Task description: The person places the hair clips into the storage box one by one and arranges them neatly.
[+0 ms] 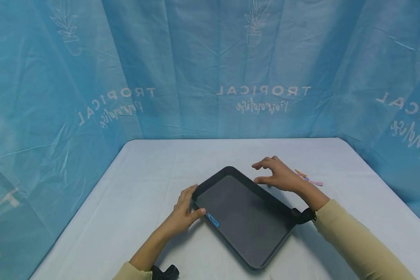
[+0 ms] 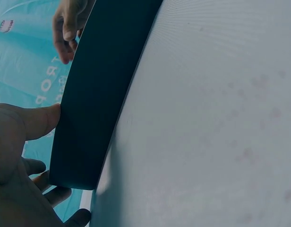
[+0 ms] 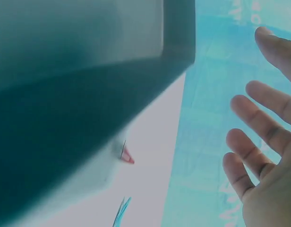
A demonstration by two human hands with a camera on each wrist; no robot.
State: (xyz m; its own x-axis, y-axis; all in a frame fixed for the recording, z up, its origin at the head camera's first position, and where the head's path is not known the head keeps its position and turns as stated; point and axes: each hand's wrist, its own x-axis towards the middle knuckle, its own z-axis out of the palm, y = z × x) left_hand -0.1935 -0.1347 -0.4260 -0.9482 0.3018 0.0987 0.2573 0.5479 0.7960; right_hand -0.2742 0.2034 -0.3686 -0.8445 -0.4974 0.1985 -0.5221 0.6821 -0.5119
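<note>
A dark grey rectangular tray [image 1: 246, 217] sits turned diagonally on the white table. At its left corner is my left hand [image 1: 184, 212], its thumb on the rim and its fingers spread along the outside. The tray's outer wall [image 2: 100, 94] fills much of the left wrist view, with the thumb touching its edge. Inside the tray, by the near left wall, lies a small blue clip-like piece [image 1: 212, 220]. My right hand [image 1: 278, 175] hovers beside the far right rim, fingers apart and slightly bent, holding nothing; the right wrist view shows its bare palm [image 3: 273, 189].
Small orange [image 1: 300, 173] and pink [image 1: 316, 183] clip-like pieces lie on the table behind the right wrist. The white table [image 1: 154, 167] ends at a blue printed curtain [image 1: 196, 70] at the back and sides. Black wrist straps [image 1: 165, 273] show at both sleeves.
</note>
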